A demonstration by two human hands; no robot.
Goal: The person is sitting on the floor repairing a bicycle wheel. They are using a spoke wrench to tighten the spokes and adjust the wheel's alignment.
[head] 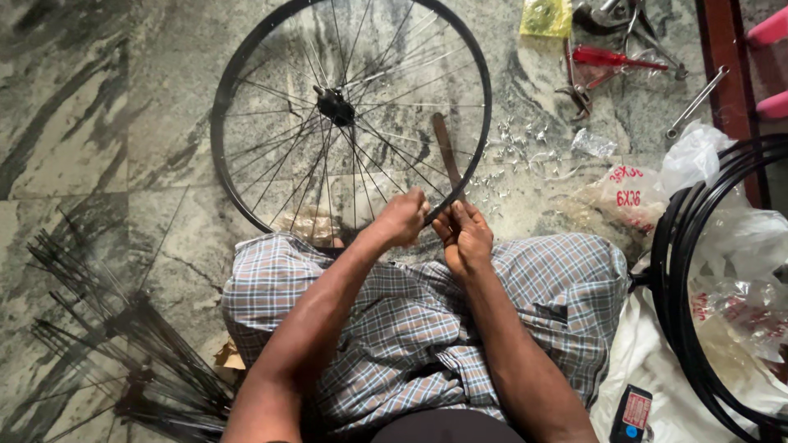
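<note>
A black bicycle wheel rim [220,107] with thin spokes and a dark hub [335,104] lies on the marble floor in front of my knees. My left hand [402,218] pinches a spoke at the near edge of the rim. My right hand [465,234] is closed on the rim's near-right edge, beside a brown-handled tool [446,152] that lies across the spokes. Both hands almost touch. What the fingers hold at the rim is too small to tell apart.
A bundle of loose black spokes [123,353] lies at the left. Small metal nipples [517,139] are scattered right of the wheel. Pliers, a red screwdriver [611,58] and a spanner [698,102] lie at the top right. Stacked black rims [677,271] and plastic bags stand at the right.
</note>
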